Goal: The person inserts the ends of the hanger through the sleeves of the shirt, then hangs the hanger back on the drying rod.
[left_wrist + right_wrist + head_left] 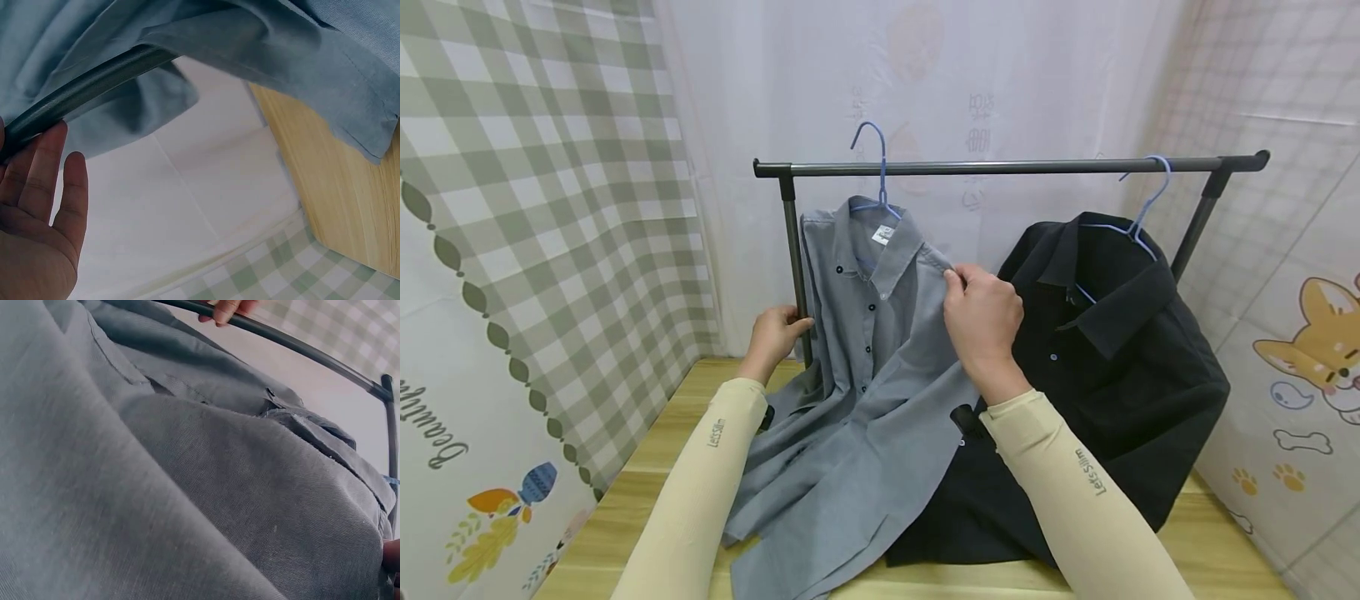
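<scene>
A grey button-up shirt (857, 467) hangs on a blue hanger (882, 162) hooked over the black bar of a garment rack (985, 168). Its lower part spreads over the table. My right hand (985, 321) pinches the shirt's shoulder seam, and only its fingertips appear at the edge of the right wrist view. Beside the other shoulder, my left hand (773, 340) holds the rack's left post (794, 258) between thumb and fingers. The left wrist view shows those fingers against the dark post (94, 90), with grey cloth draped behind and over it.
A black shirt (1120, 400) on another blue hanger (1138, 221) hangs at the bar's right end, its hem on the wooden table (647, 492). Green checked cloth (565, 167) stands at the left, and a white printed curtain (1045, 83) closes off the back.
</scene>
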A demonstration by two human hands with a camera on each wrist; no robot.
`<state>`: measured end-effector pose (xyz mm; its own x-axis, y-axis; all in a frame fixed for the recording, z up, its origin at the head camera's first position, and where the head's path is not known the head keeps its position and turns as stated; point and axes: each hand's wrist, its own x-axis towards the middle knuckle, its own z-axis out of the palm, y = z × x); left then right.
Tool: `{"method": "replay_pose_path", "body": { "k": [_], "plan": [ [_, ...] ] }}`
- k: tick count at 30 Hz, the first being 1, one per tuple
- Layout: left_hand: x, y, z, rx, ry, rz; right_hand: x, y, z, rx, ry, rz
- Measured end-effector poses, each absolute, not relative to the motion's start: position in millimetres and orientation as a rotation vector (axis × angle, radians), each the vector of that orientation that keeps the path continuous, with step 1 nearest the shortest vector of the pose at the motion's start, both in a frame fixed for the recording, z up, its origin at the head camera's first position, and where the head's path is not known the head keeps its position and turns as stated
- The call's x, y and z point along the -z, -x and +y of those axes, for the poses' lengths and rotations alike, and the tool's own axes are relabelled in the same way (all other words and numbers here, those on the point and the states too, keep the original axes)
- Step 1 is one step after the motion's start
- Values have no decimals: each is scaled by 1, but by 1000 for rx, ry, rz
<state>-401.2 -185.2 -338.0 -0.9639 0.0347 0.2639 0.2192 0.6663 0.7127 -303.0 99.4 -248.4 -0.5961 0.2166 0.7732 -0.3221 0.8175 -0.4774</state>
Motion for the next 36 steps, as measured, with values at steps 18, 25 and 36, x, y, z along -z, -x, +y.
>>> {"method": "replay_pose_path", "body": {
  "k": [18, 25, 36],
  "plan": [
    [338, 400, -186, 1219, 171, -2646, 270, 313, 56, -634, -199, -2258],
    [339, 401, -186, 1202, 181, -2628, 272, 304, 63, -747, -269, -2380],
    [340, 400, -184, 1186, 195, -2611, 305, 287, 86, -1083, -375, -2382]
  ]
}}
